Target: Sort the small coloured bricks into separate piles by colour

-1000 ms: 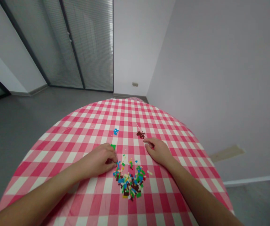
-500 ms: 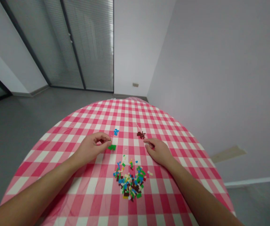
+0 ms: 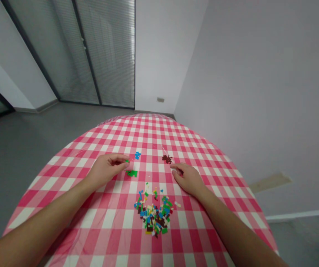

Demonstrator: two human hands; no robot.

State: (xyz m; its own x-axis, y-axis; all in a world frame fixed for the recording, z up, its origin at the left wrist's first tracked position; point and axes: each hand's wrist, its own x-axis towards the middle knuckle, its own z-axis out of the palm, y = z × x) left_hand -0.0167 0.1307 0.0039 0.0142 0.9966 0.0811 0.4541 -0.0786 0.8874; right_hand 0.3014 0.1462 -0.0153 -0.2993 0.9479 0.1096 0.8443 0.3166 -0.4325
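Between the thumb and fingertips of my left hand (image 3: 108,168) is a small green building brick (image 3: 127,161). Just below those fingertips lies a little group of green bricks (image 3: 132,173) on the cloth. A small blue group of bricks (image 3: 137,155) is to the right of the hand, a bit farther away. My right hand (image 3: 187,178) rests on the table, its fingers curled inward, with the index tip close to a dark brown cluster of bricks (image 3: 167,159). Whatever those right fingers hold, if anything, is hidden. Nearer to me, between my forearms, spreads a mixed pile of small bricks (image 3: 155,215).
A red-and-white checked cloth (image 3: 100,230) covers the round-edged table. A few loose bricks lie around the mixed pile, such as a pale one (image 3: 177,204) at its right. Beyond the table are a glass partition (image 3: 109,55) with blinds and plain walls (image 3: 259,92).
My left hand has lifted slightly and drawn left, off the green group, and a green brick now shows at its fingertips. My right hand has stayed in place.
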